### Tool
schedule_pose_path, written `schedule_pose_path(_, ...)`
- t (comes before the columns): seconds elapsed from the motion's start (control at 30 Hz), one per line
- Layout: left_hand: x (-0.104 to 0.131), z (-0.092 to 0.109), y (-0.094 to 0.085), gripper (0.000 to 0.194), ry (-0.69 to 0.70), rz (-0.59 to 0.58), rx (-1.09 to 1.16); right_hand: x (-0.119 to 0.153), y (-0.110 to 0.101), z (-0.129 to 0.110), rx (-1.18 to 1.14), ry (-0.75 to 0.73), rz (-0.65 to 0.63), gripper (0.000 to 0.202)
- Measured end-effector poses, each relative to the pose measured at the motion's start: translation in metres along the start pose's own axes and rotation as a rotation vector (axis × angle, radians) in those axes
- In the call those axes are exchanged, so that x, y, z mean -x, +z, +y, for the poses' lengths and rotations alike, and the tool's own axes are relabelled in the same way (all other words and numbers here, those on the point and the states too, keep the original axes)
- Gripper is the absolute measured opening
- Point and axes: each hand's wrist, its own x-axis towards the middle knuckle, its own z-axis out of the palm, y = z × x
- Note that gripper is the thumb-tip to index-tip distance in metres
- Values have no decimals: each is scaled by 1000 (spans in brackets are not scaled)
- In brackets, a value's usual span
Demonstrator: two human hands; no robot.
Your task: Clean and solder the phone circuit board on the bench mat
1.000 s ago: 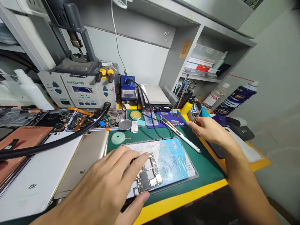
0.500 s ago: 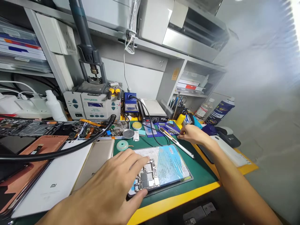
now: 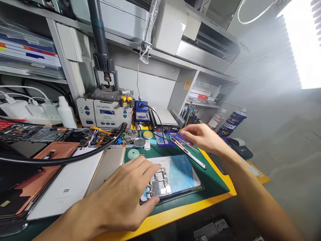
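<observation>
My left hand (image 3: 127,192) rests on a phone circuit board (image 3: 160,184), its thumb and index finger closed around the board's edges. Beneath the board lies a flat blue and white pad (image 3: 182,170). Over the back of the mat, my right hand (image 3: 200,135) has thumb and fingertips pressed together. What they hold, if anything, cannot be made out. Metal tweezers (image 3: 189,145) lie just below that hand, and a white soldering iron (image 3: 192,156) slants across the mat beside them.
Phone backs (image 3: 66,182) cover the left side. A black hose (image 3: 82,161) crosses above them. A hot-air station (image 3: 106,115), small heating plate (image 3: 164,117), flux tin (image 3: 147,134) and solder wire spool (image 3: 133,153) stand behind. Bottles (image 3: 217,118) and a spray can (image 3: 233,122) line the right.
My right hand has lifted and moved left from the tools, leaving tweezers in sight below it. My left hand stays on the circuit board. The camera view has shifted slightly.
</observation>
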Motion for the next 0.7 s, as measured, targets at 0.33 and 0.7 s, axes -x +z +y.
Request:
schedule_pose_path(0.33,-4,4,-6,60,-7,-53,-1,-76,90,-109,-543,14,-47,39)
schedule_pose_path(0.7,-2,-1,-3,49,10,-38,47,-162,70,-119,-465,-171,147,40)
